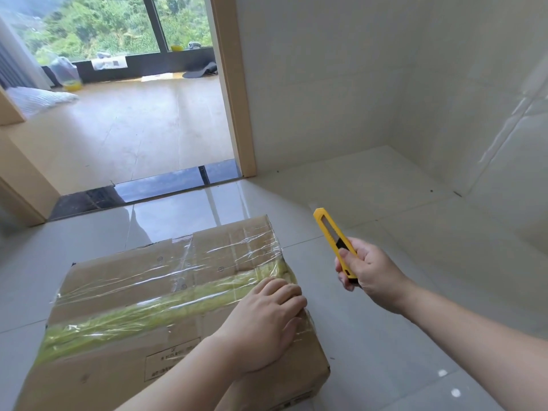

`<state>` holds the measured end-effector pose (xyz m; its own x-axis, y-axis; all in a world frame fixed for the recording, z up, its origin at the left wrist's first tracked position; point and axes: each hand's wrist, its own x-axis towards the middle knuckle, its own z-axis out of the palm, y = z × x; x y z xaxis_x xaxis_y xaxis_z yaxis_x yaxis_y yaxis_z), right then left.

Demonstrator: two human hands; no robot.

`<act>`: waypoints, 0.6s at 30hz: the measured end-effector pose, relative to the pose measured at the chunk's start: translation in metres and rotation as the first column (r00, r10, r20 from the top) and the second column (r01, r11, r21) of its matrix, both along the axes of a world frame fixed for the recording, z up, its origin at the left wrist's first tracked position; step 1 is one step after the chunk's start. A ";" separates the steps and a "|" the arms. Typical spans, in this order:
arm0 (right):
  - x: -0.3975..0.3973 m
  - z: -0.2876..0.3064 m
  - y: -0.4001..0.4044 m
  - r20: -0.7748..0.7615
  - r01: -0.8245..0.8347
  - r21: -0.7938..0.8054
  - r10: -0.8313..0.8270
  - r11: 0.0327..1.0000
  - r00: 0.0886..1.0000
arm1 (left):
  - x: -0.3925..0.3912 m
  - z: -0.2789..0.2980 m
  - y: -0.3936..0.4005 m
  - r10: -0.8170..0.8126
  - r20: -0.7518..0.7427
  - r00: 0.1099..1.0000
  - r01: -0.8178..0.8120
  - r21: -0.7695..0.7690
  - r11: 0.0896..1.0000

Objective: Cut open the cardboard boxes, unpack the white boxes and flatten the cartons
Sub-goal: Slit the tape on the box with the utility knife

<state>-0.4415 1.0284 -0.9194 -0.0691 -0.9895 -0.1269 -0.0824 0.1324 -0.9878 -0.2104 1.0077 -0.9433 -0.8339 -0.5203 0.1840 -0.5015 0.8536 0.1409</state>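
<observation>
Head cam: left hand point(264, 318) is lying flat, fingers relaxed, pressing on the taped carton point(166, 310) sitting on the floor point(385, 336). Right hand point(366, 271) is gripping a yellow knife point(335, 240), held up just right of those left fingers, clear of the carton.

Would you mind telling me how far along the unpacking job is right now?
Nothing looks done: the cardboard box is sealed under clear and yellow tape. In hand: the right hand grips a yellow utility knife in the air, the left hand presses the box top. Cutting, unpacking and flattening remain.
</observation>
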 end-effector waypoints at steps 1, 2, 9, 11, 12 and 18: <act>0.000 0.000 0.000 0.026 0.036 -0.002 -0.036 0.999 0.999 | 0.000 0.000 0.000 -0.002 0.001 1.000 0.002 -0.001 1.000; 0.000 0.000 -0.001 0.042 0.069 0.004 -0.069 0.998 0.997 | 0.001 0.000 0.000 -0.006 0.002 1.000 0.006 0.001 1.000; -0.003 0.003 -0.004 0.129 0.131 0.022 -0.133 0.991 0.983 | 0.002 0.001 0.001 -0.013 0.007 1.000 0.013 0.003 1.000; -0.003 0.004 -0.003 0.113 0.122 0.028 -0.124 0.992 0.986 | 0.002 0.001 0.001 -0.018 0.007 1.000 0.018 -0.005 1.000; -0.003 0.004 -0.002 0.092 0.126 0.032 -0.128 0.992 0.987 | 0.002 0.000 0.000 -0.021 0.008 1.000 0.021 -0.010 1.000; 0.001 -0.002 -0.004 0.089 0.237 0.091 -0.245 0.967 0.965 | 0.001 0.006 0.004 -0.020 0.067 0.998 0.020 -0.011 1.000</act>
